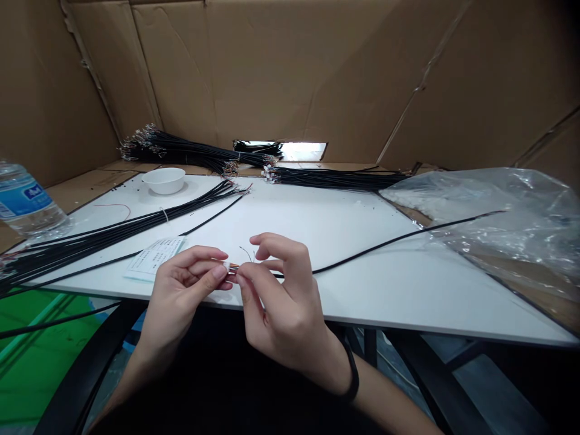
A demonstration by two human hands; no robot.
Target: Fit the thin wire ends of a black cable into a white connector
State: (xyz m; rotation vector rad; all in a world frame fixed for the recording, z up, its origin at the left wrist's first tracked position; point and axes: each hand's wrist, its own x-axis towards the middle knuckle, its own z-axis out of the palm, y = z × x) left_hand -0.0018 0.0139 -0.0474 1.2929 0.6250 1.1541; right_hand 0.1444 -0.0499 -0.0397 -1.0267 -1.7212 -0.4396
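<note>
My left hand (190,281) pinches a small white connector (227,264) between thumb and fingers, above the front edge of the white table. Close beside it, my right hand (283,296) pinches the thin coloured wires (234,266) that run into the connector. Two fine loose wire ends (247,251) stick up between the hands. From behind my right hand the black cable (367,249) stretches right across the table to a stripped far end. My fingertips partly hide the connector and the wires.
Left lie a tied bundle of black cables (122,220), a printed paper slip (154,258), a white bowl (164,180) and a water bottle (28,202). More cable bundles (335,177) rest along the cardboard wall (272,72). A clear plastic bag (498,211) of white pieces lies right.
</note>
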